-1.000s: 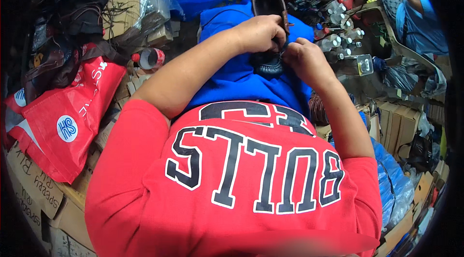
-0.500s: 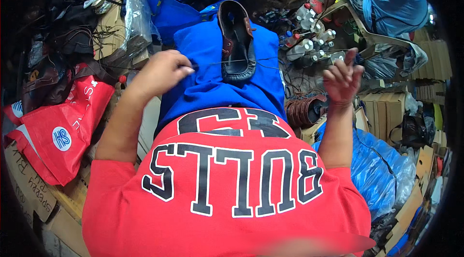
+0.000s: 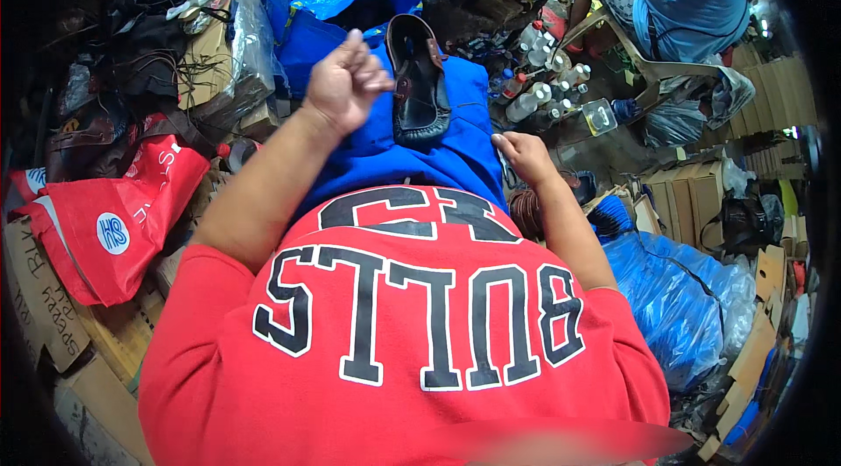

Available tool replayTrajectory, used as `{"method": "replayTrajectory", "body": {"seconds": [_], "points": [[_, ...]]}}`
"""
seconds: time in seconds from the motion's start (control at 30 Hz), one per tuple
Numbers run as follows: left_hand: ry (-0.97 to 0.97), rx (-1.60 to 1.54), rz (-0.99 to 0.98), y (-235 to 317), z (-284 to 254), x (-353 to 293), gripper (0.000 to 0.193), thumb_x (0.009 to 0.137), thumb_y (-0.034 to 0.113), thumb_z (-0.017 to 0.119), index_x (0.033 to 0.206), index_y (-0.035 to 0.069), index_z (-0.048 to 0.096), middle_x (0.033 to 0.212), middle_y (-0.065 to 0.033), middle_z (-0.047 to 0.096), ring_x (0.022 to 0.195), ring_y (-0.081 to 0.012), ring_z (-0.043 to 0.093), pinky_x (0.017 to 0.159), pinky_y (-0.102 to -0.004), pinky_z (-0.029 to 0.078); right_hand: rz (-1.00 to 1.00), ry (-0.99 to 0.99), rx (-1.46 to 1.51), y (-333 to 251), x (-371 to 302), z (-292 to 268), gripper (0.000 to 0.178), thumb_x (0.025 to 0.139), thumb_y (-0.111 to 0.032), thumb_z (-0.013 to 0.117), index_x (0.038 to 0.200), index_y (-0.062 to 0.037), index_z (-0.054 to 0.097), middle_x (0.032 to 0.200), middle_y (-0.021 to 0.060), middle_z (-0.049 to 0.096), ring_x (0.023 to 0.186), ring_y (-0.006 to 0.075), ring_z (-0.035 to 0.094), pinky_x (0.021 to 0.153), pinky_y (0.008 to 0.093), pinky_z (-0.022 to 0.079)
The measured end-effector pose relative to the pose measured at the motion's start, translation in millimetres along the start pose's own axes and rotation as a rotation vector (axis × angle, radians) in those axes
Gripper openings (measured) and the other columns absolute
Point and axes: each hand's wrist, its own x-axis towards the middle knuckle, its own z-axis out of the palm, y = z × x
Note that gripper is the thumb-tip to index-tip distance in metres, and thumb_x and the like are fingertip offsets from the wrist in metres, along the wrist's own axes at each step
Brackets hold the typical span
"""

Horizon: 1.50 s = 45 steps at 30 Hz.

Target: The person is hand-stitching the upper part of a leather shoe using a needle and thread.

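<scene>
A dark leather moccasin-style shoe (image 3: 421, 81) with brown side pieces rests on the blue cloth (image 3: 473, 146) over my lap, its gathered toe toward me and its opening upward. My left hand (image 3: 347, 88) is raised beside the shoe's left edge, fingers curled in and slightly blurred. What they hold is hidden. To the right of the shoe, a thin dark thread (image 3: 469, 104) crosses the cloth toward my right hand (image 3: 526, 158). That hand is low at the cloth's right edge, thumb and forefinger pinched together; the thread's end is too fine to follow.
A blue bag (image 3: 350, 2) stands beyond my lap, and a red bag (image 3: 114, 229) lies at left. Several plastic bottles (image 3: 530, 102) are at right. Farther off sits a person in a blue shirt (image 3: 692, 6). Cardboard (image 3: 688, 194) and blue plastic (image 3: 666, 300) lie at right.
My left hand has risen and moved right, up to the shoe. My right hand has dropped and come inward, its fingers now pinched. The thread drawn out across the shoe has slackened.
</scene>
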Motion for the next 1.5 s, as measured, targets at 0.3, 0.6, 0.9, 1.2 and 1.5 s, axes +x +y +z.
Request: {"method": "replayTrajectory", "body": {"seconds": [0.3, 0.6, 0.9, 1.2, 1.5], "points": [[0.472, 0.642, -0.072, 62.5, -56.9, -27.0, 0.048, 0.096, 0.043, 0.045, 0.068, 0.007, 0.057, 0.09, -0.0131, 0.064, 0.071, -0.0228, 0.061, 0.082, -0.0382, 0.049, 0.213, -0.008, 0.668, 67.3, -8.4, -1.1, 0.035, 0.089, -0.042, 0.058, 0.098, -0.0089, 0.061, 0.072, 0.0094, 0.06, 0.064, 0.0229, 0.057, 0.06, 0.0332, 0.045], [-0.226, 1.924, 0.345, -6.2, 12.5, -51.6, 0.037, 0.077, 0.029, 0.073, 0.104, 0.006, 0.066, 0.103, -0.014, 0.063, 0.098, -0.03, 0.06, 0.087, -0.037, 0.047, -0.046, 0.237, 0.609, 22.6, 37.1, -25.0, 0.064, 0.081, -0.049, 0.067, 0.124, -0.0016, 0.057, 0.111, 0.0126, 0.063, 0.09, 0.0169, 0.058, 0.083, 0.0259, 0.044], [-0.401, 2.002, 0.348, -40.7, 8.1, -50.7, 0.028, 0.075, 0.018, 0.071, 0.1, 0.007, 0.064, 0.094, -0.0127, 0.062, 0.085, -0.0324, 0.062, 0.073, -0.0389, 0.051, -0.114, -0.301, -0.106, -135.7, 85.9, -38.6, 0.051, 0.068, -0.051, 0.077, 0.073, -0.0022, 0.066, 0.064, 0.0054, 0.06, 0.059, 0.0139, 0.056, 0.055, 0.0288, 0.044], [-0.347, 1.889, 0.357, -38.9, -11.0, -47.6, 0.026, 0.076, 0.019, 0.07, 0.098, 0.007, 0.064, 0.091, -0.0136, 0.064, 0.085, -0.0311, 0.063, 0.074, -0.0386, 0.05, -0.051, -0.123, -0.175, -125.2, 75.9, -15.8, 0.043, 0.067, -0.044, 0.071, 0.081, -0.0034, 0.07, 0.072, 0.0158, 0.066, 0.068, 0.0276, 0.066, 0.065, 0.0378, 0.051], [-0.324, 1.424, 0.028, -24.1, 3.6, 5.2, 0.029, 0.076, 0.019, 0.071, 0.1, 0.002, 0.067, 0.091, -0.0136, 0.067, 0.085, -0.0234, 0.065, 0.08, -0.0318, 0.049, 0.124, 0.091, -0.201, -131.5, 14.9, -16.7, 0.033, 0.074, -0.036, 0.065, 0.085, -0.0046, 0.068, 0.078, 0.0201, 0.065, 0.079, 0.0359, 0.064, 0.073, 0.0448, 0.05]]}}
